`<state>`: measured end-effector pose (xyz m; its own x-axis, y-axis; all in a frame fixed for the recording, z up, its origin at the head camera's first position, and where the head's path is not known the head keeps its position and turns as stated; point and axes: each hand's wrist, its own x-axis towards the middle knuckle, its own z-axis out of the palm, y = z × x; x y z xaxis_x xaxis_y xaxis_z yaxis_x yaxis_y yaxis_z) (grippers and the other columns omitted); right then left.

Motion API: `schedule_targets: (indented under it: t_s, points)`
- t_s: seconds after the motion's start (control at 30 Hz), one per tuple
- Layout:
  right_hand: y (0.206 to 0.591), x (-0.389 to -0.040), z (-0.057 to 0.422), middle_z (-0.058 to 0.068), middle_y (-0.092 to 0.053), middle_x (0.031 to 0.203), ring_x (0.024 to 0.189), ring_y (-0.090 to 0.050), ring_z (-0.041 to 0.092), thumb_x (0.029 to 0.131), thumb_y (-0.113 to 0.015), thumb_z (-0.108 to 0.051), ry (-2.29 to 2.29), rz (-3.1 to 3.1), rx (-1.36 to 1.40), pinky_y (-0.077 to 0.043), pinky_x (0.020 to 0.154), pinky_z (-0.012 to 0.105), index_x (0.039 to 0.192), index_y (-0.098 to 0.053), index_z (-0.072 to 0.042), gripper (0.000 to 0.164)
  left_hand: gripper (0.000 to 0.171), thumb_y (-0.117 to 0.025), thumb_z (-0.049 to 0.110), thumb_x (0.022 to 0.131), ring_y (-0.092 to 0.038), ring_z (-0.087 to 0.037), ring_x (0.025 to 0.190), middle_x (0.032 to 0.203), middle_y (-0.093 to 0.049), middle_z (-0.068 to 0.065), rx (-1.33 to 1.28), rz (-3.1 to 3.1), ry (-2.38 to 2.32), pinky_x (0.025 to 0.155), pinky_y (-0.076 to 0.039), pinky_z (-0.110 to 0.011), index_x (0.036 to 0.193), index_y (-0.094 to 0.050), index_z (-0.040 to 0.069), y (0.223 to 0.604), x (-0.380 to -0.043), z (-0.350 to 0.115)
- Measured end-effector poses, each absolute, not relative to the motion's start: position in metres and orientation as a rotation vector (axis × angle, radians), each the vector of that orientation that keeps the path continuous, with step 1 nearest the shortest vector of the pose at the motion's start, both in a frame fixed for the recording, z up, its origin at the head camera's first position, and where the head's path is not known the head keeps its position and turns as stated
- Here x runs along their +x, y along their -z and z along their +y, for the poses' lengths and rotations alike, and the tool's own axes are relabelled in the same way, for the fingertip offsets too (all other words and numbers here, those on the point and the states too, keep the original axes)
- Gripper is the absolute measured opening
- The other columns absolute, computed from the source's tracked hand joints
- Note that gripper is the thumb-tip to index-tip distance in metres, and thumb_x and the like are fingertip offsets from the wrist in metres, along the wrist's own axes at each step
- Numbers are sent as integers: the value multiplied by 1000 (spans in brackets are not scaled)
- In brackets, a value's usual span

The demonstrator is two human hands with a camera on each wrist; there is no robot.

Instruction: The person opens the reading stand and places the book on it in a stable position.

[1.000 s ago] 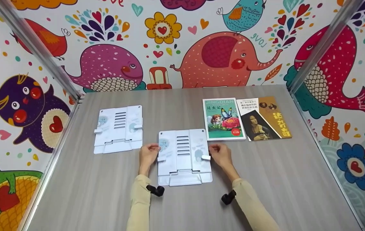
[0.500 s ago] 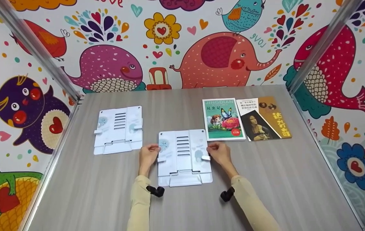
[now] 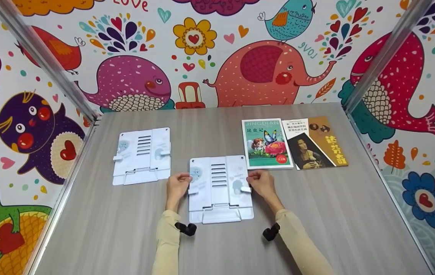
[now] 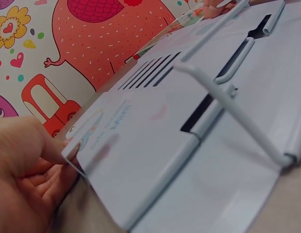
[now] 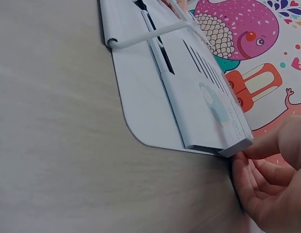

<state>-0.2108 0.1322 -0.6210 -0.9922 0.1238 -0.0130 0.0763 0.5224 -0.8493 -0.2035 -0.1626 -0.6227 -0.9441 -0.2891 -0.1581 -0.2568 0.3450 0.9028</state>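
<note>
The right hand (image 3: 262, 185) is sitting slightly farther inward at the white stand (image 3: 219, 194); the table (image 3: 106, 233) is appearing slightly lower in the head view.

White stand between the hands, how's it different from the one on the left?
The near stand is pinched at its side edges by the left hand and right hand; the far stand is untouched. The near stand looks larger in the head view; the far stand, farther back, looks smaller. Both are white and slotted.
</note>
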Motion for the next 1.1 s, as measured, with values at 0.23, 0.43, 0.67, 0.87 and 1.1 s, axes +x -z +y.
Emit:
schedule_targets:
  t_s: [0.23, 0.43, 0.67, 0.87, 1.1]
  points:
    - [620, -211, 130, 11, -74, 79, 67, -62, 9, 81, -73, -1, -1541, -2688, -239, -50, 61, 20, 86, -75, 2, 7, 16, -69, 3, 91, -65, -19, 83, 94, -73, -15, 515, -2542, 1715, 71, -51, -23, 105, -74, -5, 623, -203, -163]
    - [618, -210, 131, 10, -74, 82, 70, -63, 10, 82, -73, -2, -1619, -2680, -302, -51, 63, 20, 89, -76, 1, 8, 16, -70, 1, 90, -65, -17, 82, 95, -73, -17, 496, -2515, 1744, 70, -50, -20, 104, -73, -6, 623, -204, -165]
    - [620, -210, 133, 8, -73, 82, 72, -61, 11, 83, -73, -4, -1724, -2641, -357, -48, 62, 20, 91, -76, 0, 9, 16, -69, -1, 90, -63, -10, 78, 95, -74, -19, 464, -2434, 1792, 68, -49, -16, 103, -73, -8, 626, -204, -165]
    - [618, -209, 134, 8, -72, 82, 70, -60, 10, 84, -74, -4, -1819, -2581, -383, -48, 60, 20, 93, -76, 1, 10, 17, -70, -1, 89, -62, -8, 77, 95, -74, -20, 447, -2383, 1817, 68, -49, -15, 103, -73, -9, 624, -202, -165]
    - [615, -206, 135, 10, -70, 87, 76, -60, 12, 86, -72, -3, -1931, -2488, -349, -51, 66, 19, 97, -72, 4, 13, 16, -70, -1, 90, -66, -12, 83, 100, -73, -22, 377, -2320, 1816, 72, -50, -12, 104, -74, -8, 617, -197, -166]
